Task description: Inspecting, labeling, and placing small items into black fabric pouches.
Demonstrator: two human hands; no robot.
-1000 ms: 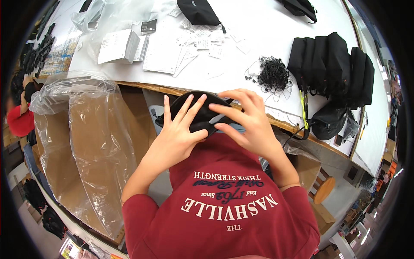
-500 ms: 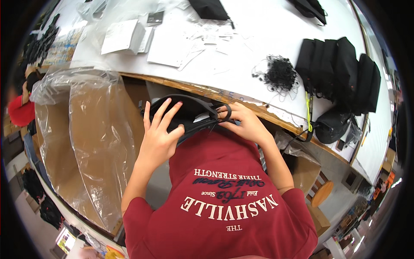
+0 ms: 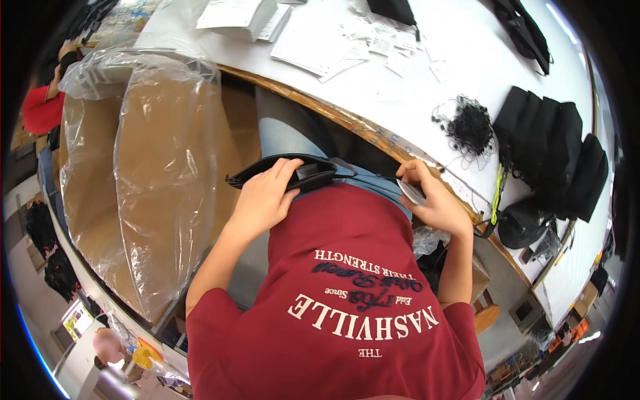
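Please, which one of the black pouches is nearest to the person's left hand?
It is the open-mouthed pouch, which the left hand itself holds. The other black pouches nearby rest on the white table.

Cords (image 3: 470, 127) lie on the table (image 3: 393, 107) between tags (image 3: 382, 45) and bags (image 3: 543, 143) (the tags leftward).

Pouch (image 3: 319, 178), matt cloth, eleven o'clock; plastic bag (image 3: 167, 167), glossy, nine o'clock; desk (image 3: 380, 93), smooth, with rough wooden edge (image 3: 340, 121), one o'clock.
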